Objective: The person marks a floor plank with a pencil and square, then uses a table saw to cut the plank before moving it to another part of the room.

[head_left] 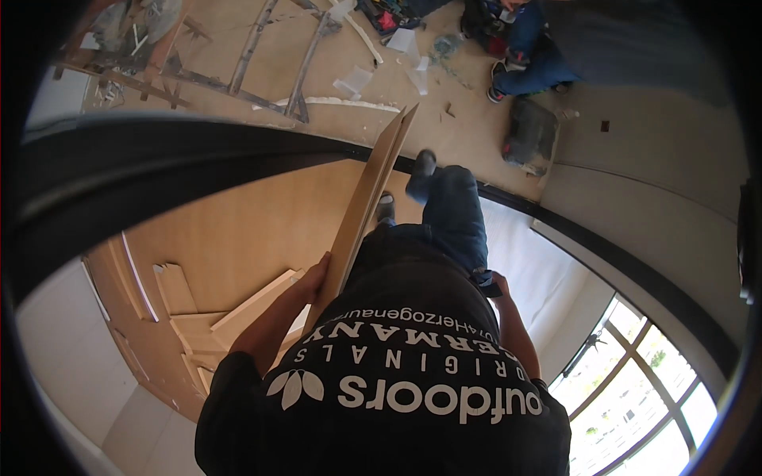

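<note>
Head view: the left hand (316, 278) grips 1 long wooden board (359, 210), slanting from near left toward the far middle. The right hand (502, 287) is near right, at a dark object (493, 290); its grip I cannot tell. Far left: a ladder-like frame (252, 47).

The left grip (319, 274) holds a long wooden board (365, 198); the right grip (501, 285) is beside blue jeans (456, 208).

Long board (367, 194) in the way, room on its left, panels (258, 301) (askew) beyond.
</note>
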`<state>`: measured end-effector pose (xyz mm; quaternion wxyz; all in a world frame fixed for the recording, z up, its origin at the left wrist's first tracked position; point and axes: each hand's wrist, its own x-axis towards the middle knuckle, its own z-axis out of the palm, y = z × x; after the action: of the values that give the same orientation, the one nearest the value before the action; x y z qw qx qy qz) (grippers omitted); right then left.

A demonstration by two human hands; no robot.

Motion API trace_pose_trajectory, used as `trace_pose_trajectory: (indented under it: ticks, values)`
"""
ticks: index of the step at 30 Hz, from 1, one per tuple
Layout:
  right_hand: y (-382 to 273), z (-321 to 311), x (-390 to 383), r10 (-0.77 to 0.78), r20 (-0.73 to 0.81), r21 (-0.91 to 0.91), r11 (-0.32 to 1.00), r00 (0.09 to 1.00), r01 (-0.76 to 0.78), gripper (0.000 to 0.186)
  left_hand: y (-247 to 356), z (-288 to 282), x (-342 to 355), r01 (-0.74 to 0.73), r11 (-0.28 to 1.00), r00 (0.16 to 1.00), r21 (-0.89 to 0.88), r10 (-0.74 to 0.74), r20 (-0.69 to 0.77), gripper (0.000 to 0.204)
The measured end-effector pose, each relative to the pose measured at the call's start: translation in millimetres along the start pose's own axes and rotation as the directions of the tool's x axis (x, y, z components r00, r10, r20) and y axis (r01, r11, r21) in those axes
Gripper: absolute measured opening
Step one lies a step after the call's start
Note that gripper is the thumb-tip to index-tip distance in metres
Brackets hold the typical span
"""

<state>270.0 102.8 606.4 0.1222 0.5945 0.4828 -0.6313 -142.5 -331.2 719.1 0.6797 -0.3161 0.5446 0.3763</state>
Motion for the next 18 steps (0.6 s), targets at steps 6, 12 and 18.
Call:
trace_pose_trajectory:
  ticks: [6,12,18]
  values:
    - [-117,13,29,0.229,0.051,-0.386,0.902,0.972,-0.192,0.02,66,-1,19,0.049,0.994,0.994,-0.095,-0.058,-0.092,0.083]
    - [-302,-27,177,0.138,0.212,-0.382,0.923,0.968,-0.048,0.014,170,64,29,0.019,0.978,0.99,-0.21,-0.048,-0.135,0.084]
    - [-559,-1,268,-0.046,0.239,-0.355,0.926,0.97,0.131,0.015,296,134,-11,0.047,0.928,0.98,-0.369,-0.115,-0.163,0.084]
